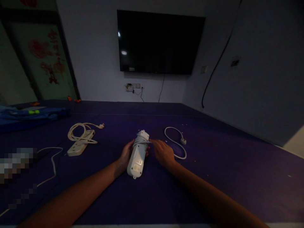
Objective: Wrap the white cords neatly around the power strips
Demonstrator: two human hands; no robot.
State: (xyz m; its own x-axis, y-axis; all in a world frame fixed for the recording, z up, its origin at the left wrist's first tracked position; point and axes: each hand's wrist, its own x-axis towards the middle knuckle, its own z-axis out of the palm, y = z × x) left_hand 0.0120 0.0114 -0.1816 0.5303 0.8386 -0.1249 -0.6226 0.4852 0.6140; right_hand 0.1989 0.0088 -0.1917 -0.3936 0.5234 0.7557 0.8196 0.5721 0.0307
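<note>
A white power strip (137, 160) is held up in front of me, its underside with screws and a label facing me. Around its upper part the white cord (141, 141) is wrapped in several turns. My left hand (126, 152) grips the strip from the left, with some fingertips showing past its right edge. At the strip's right side my right hand (163, 152) has its fingers closed at the cord where it leaves the turns. The cord's loose end curves over the purple surface to the right and finishes in a plug (183, 141).
Left of the strip lies another white power strip (79, 146) with a coiled cord and plug. A thin white cable (54, 164) runs beside a blurred-out patch. Blue cloth (47, 114) lies farther left. A television (161, 42) hangs on the far wall above sockets (137, 85).
</note>
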